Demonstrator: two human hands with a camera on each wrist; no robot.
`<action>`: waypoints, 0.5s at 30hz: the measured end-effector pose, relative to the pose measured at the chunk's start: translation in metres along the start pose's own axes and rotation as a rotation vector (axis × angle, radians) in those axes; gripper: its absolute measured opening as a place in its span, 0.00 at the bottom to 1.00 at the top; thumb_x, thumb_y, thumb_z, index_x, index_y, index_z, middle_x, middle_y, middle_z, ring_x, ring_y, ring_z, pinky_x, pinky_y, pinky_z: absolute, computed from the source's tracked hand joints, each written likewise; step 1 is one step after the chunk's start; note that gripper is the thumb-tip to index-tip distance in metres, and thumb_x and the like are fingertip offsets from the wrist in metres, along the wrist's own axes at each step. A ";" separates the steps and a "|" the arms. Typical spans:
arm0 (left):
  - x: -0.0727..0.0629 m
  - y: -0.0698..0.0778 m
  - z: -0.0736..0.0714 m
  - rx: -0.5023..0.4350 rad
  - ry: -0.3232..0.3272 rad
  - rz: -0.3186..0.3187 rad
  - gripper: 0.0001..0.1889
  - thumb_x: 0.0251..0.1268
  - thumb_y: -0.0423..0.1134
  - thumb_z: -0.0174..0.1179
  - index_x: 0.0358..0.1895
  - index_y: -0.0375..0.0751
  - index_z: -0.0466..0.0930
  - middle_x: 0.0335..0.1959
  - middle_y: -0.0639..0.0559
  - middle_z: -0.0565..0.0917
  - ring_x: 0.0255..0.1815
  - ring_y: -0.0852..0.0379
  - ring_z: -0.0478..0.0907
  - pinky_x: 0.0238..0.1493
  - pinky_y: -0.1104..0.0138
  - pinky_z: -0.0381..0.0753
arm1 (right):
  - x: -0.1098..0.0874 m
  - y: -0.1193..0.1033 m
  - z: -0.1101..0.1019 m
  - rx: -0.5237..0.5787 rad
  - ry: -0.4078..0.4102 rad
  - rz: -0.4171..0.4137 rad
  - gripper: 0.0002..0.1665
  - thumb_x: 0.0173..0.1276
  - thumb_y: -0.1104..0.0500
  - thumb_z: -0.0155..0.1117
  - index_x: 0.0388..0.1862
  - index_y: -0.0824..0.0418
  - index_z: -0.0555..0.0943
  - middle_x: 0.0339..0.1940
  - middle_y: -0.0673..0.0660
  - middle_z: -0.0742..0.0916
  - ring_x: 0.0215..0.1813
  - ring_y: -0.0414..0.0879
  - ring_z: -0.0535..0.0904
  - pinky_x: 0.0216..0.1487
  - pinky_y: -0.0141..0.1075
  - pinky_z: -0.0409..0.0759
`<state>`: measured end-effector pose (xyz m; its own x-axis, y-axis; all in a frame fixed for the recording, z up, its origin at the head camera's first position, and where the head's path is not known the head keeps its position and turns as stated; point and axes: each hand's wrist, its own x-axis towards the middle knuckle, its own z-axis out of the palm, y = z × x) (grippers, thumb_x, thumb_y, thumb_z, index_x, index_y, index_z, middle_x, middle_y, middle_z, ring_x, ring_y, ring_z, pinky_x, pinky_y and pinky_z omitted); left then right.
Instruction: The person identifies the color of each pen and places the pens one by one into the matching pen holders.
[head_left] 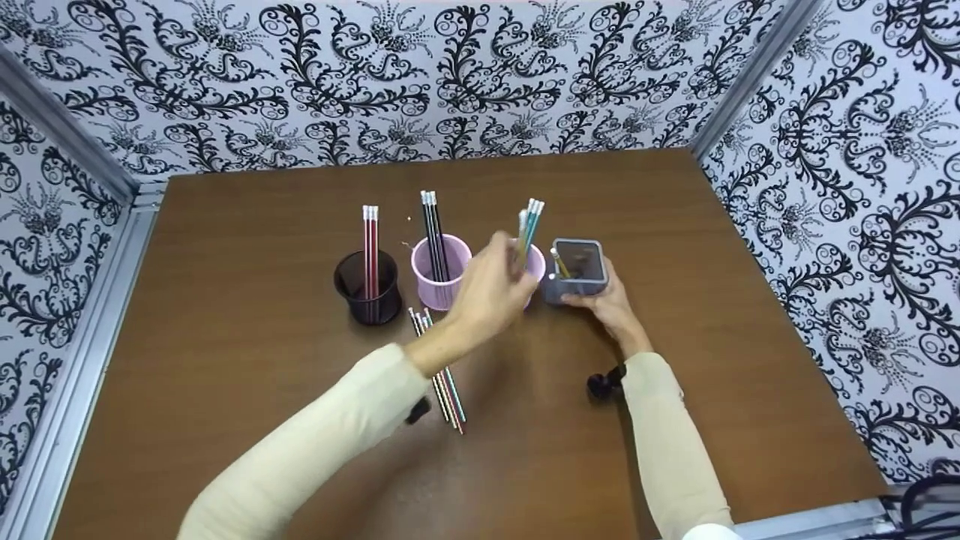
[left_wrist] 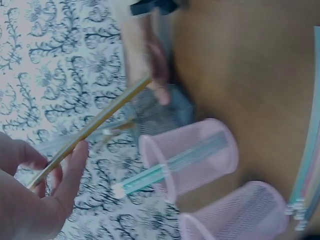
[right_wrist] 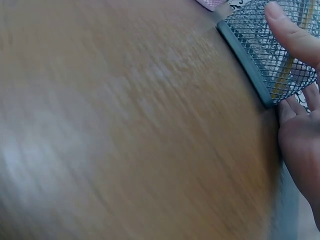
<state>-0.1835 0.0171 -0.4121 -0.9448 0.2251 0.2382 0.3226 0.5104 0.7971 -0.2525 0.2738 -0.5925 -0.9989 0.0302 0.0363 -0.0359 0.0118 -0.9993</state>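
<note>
My left hand (head_left: 487, 294) pinches a yellow pencil (left_wrist: 102, 114), raised and slanting, over the right-hand pink mesh cup (head_left: 537, 264). Two or so teal pencils (head_left: 533, 221) stand in that cup, which the hand partly hides in the head view. With thumb and fingers on its sides, my right hand (head_left: 616, 309) holds a grey square mesh pencil cup (head_left: 576, 287). At least one yellow pencil (head_left: 559, 262) leans inside it, seen through the mesh in the right wrist view too.
A middle pink cup (head_left: 437, 295) holds black pencils (head_left: 433, 236), and a black mesh cup (head_left: 376, 311) at left holds red ones (head_left: 371, 251). Several loose pencils (head_left: 450, 401) lie on the brown table (head_left: 262, 360), partly under my left forearm. Patterned panels (head_left: 465, 82) enclose it.
</note>
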 end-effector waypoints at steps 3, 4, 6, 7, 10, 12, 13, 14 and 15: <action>0.015 0.016 0.007 -0.009 0.049 0.033 0.12 0.58 0.30 0.61 0.44 0.35 0.73 0.31 0.48 0.79 0.33 0.55 0.75 0.36 0.63 0.78 | 0.001 -0.001 -0.002 -0.014 -0.017 0.003 0.55 0.45 0.82 0.73 0.73 0.68 0.61 0.66 0.68 0.75 0.58 0.43 0.77 0.57 0.25 0.78; 0.019 0.020 0.010 -0.013 0.068 0.038 0.11 0.58 0.31 0.61 0.44 0.36 0.73 0.31 0.48 0.79 0.33 0.55 0.76 0.35 0.63 0.78 | 0.002 -0.001 -0.003 -0.015 -0.027 0.006 0.55 0.45 0.81 0.73 0.73 0.68 0.61 0.65 0.69 0.75 0.57 0.43 0.77 0.57 0.25 0.78; 0.028 0.027 0.015 -0.030 0.096 0.025 0.11 0.58 0.31 0.61 0.44 0.36 0.73 0.32 0.48 0.80 0.34 0.55 0.77 0.36 0.66 0.79 | 0.003 -0.001 -0.004 0.002 -0.049 0.019 0.54 0.46 0.82 0.72 0.72 0.68 0.60 0.64 0.70 0.75 0.55 0.42 0.78 0.55 0.26 0.79; 0.033 0.029 0.018 -0.046 0.115 0.020 0.11 0.58 0.31 0.61 0.44 0.37 0.73 0.33 0.48 0.81 0.34 0.55 0.78 0.37 0.67 0.80 | 0.003 -0.001 -0.004 0.007 -0.060 0.023 0.53 0.47 0.82 0.72 0.72 0.68 0.60 0.64 0.70 0.75 0.54 0.42 0.78 0.54 0.26 0.79; 0.044 0.033 0.028 -0.109 0.168 -0.014 0.11 0.60 0.31 0.60 0.45 0.37 0.74 0.36 0.46 0.84 0.37 0.55 0.81 0.40 0.71 0.81 | 0.003 -0.001 -0.006 0.022 -0.067 0.039 0.52 0.47 0.81 0.72 0.71 0.67 0.61 0.64 0.68 0.76 0.54 0.41 0.79 0.54 0.28 0.80; 0.050 0.033 0.035 -0.154 0.205 -0.038 0.12 0.60 0.30 0.60 0.47 0.36 0.74 0.37 0.45 0.85 0.38 0.55 0.82 0.41 0.73 0.80 | 0.002 -0.001 -0.007 0.002 -0.062 0.043 0.51 0.48 0.79 0.74 0.71 0.66 0.62 0.64 0.65 0.77 0.57 0.41 0.79 0.57 0.27 0.78; 0.053 0.033 0.038 -0.175 0.223 -0.045 0.12 0.60 0.30 0.60 0.47 0.36 0.74 0.38 0.45 0.85 0.38 0.55 0.82 0.42 0.74 0.80 | 0.002 -0.001 -0.008 -0.010 -0.055 0.044 0.51 0.48 0.78 0.76 0.70 0.65 0.63 0.64 0.63 0.78 0.58 0.41 0.78 0.58 0.26 0.77; 0.055 0.033 0.041 -0.195 0.238 -0.050 0.12 0.60 0.30 0.60 0.47 0.36 0.74 0.39 0.45 0.85 0.39 0.55 0.82 0.42 0.75 0.80 | 0.002 -0.001 -0.009 -0.016 -0.047 0.049 0.50 0.47 0.77 0.76 0.69 0.64 0.64 0.63 0.61 0.79 0.58 0.41 0.78 0.59 0.26 0.76; 0.058 0.032 0.044 -0.212 0.252 -0.048 0.12 0.60 0.30 0.60 0.47 0.36 0.74 0.39 0.45 0.85 0.39 0.55 0.82 0.42 0.75 0.80 | 0.001 -0.001 -0.009 -0.018 -0.045 0.051 0.49 0.48 0.77 0.77 0.69 0.63 0.65 0.62 0.60 0.80 0.58 0.42 0.78 0.60 0.26 0.75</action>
<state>-0.2251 0.0831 -0.3972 -0.9519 -0.0208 0.3057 0.2826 0.3256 0.9023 -0.2536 0.2831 -0.5914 -0.9998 -0.0133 -0.0156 0.0152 0.0295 -0.9994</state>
